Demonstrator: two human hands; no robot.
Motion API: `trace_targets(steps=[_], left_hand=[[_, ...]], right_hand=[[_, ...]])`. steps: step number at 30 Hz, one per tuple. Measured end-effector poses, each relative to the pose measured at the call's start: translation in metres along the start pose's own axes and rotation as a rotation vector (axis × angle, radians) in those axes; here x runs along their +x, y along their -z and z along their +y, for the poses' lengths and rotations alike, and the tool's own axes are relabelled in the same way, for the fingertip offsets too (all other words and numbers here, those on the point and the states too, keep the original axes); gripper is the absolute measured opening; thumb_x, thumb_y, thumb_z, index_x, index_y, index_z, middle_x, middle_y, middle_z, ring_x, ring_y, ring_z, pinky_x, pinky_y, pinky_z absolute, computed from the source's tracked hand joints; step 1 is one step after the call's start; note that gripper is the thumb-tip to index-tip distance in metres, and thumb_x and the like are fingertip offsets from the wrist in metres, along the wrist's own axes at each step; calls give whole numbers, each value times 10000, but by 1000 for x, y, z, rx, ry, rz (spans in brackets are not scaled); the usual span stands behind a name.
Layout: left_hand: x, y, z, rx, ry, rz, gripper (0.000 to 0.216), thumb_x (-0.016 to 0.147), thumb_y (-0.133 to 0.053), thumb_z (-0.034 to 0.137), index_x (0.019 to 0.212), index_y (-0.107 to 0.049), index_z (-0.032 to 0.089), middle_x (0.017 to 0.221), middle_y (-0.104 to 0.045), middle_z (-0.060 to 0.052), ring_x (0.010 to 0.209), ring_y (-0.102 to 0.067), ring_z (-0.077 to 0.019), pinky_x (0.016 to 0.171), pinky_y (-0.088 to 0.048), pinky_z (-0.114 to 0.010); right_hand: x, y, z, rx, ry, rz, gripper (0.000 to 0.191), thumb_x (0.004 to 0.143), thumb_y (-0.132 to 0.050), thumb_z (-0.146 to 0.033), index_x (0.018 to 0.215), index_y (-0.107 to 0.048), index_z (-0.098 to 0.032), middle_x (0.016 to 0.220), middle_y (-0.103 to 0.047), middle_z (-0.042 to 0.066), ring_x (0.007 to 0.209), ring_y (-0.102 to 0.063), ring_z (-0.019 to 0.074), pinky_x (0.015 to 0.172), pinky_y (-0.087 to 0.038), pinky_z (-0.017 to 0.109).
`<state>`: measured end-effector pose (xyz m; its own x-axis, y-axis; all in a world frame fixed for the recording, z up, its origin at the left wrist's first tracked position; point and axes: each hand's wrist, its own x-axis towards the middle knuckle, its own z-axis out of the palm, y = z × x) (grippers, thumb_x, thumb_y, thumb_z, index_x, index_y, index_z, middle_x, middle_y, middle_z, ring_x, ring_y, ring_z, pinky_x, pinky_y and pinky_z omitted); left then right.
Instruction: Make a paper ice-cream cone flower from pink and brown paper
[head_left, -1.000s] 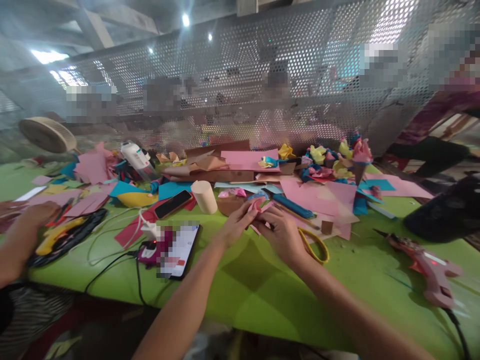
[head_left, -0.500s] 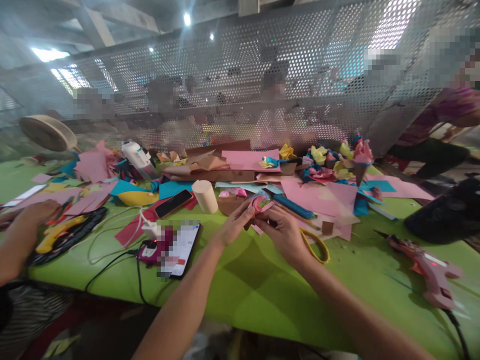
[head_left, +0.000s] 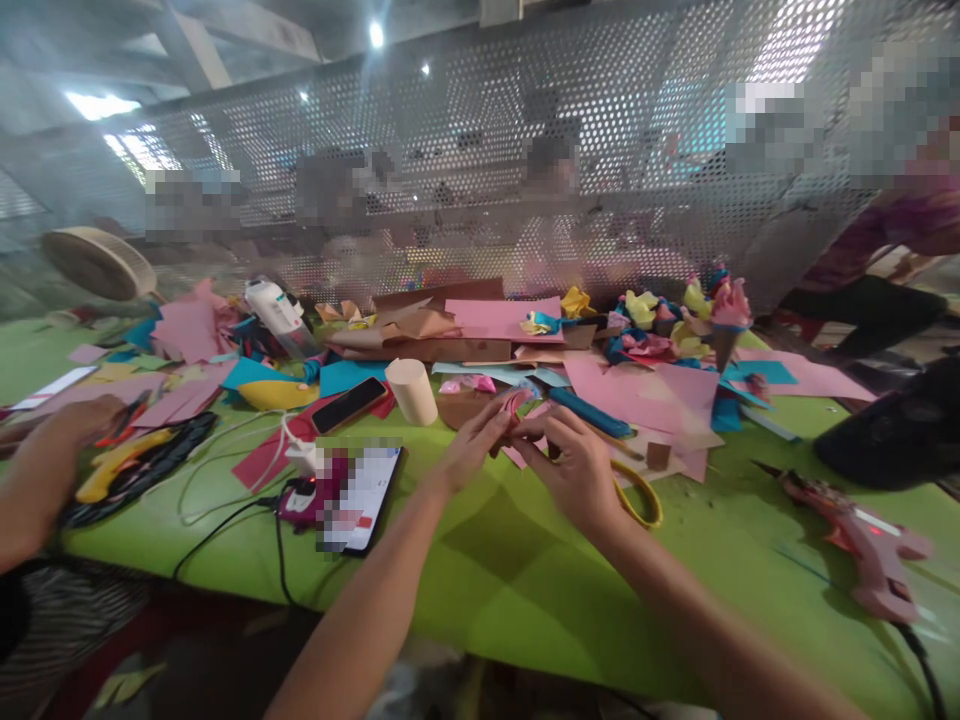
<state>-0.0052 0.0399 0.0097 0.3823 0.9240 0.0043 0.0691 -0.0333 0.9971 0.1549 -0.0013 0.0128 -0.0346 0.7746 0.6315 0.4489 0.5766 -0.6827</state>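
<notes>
My left hand and my right hand meet over the green table, both pinching a small pink paper piece between their fingertips. The paper is curled and sticks up above my fingers. Yellow-handled scissors lie just right of my right hand. A cream paper roll and a dark phone lie left of my left hand.
Coloured paper scraps cover the table's far half. A pink glue gun lies at right, a lit phone with cables at left. Another person's hand rests at far left. A perforated metal screen stands behind.
My hands have stayed in place, turning the pink paper piece slightly; my right fingers have shifted up around it.
</notes>
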Motion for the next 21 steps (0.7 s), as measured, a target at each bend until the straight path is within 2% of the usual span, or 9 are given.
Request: trace_targets(steps=[6, 11, 16, 21], left_hand=[[-3, -4, 5, 91, -61, -6, 560, 909, -508, 592, 1354, -594, 263, 980, -651, -52, 715, -447, -143, 629, -346, -257], [-1, -5, 6, 5, -31, -68, 569, 912, -501, 598, 1381, -562, 280, 928, -610, -35, 686, -419, -118, 614, -335, -240], [1, -2, 2, -52, -55, -65, 618, 905, -480, 628, 1384, -558, 245, 819, -533, -18, 656, -384, -113, 585, -321, -235], [-1, -2, 5, 26, -78, -74, 619, 859, -568, 631, 1356, -586, 261, 897, -602, -33, 652, -372, -112, 593, -314, -244]], right_hand=[[-1, -3, 3, -16, -77, -47, 134, 905, -623, -265, 862, -746, -234, 791, -665, 43, 704, -622, 184, 611, -477, 284], [1, -3, 3, 16, -58, -72, 161, 901, -604, -208, 791, -720, -223, 770, -657, 33, 696, -595, 178, 618, -458, 276], [0, -2, 4, 48, -62, -80, 155, 906, -592, -210, 817, -718, -227, 761, -644, 26, 697, -595, 178, 622, -458, 272], [0, -2, 7, 25, -46, -92, 201, 923, -601, -270, 755, -698, -218, 786, -647, 39, 734, -613, 188, 645, -466, 274]])
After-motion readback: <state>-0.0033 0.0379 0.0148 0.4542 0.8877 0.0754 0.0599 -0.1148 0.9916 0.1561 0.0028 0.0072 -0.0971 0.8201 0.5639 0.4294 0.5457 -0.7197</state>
